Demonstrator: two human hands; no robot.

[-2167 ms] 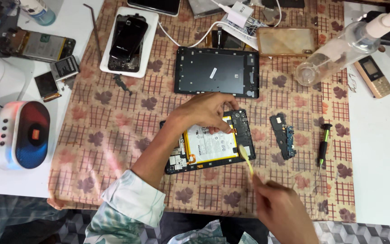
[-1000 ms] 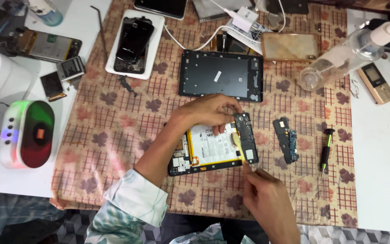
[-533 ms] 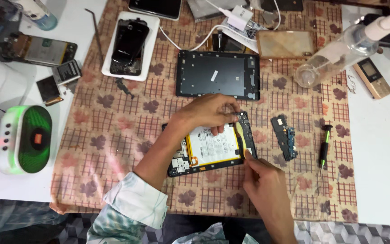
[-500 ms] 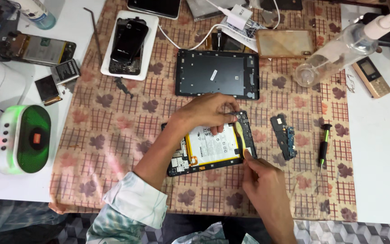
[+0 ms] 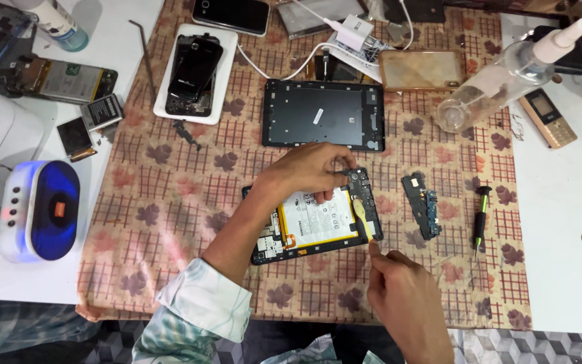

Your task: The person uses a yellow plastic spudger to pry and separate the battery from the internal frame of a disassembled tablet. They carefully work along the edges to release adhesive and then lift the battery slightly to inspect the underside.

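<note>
From above, the opened tablet (image 5: 314, 224) lies on the leaf-patterned cloth (image 5: 170, 195) covering the surface, its white battery exposed. The left hand (image 5: 308, 172) rests across its upper edge, fingers (image 5: 342, 167) pressing down near the dark circuit strip on the right side. The right hand (image 5: 405, 303) pinches a thin yellow pry tool (image 5: 364, 221), its tip set against that strip. A black back cover (image 5: 323, 114) lies just beyond, a small screwdriver (image 5: 481, 214) to the right.
</note>
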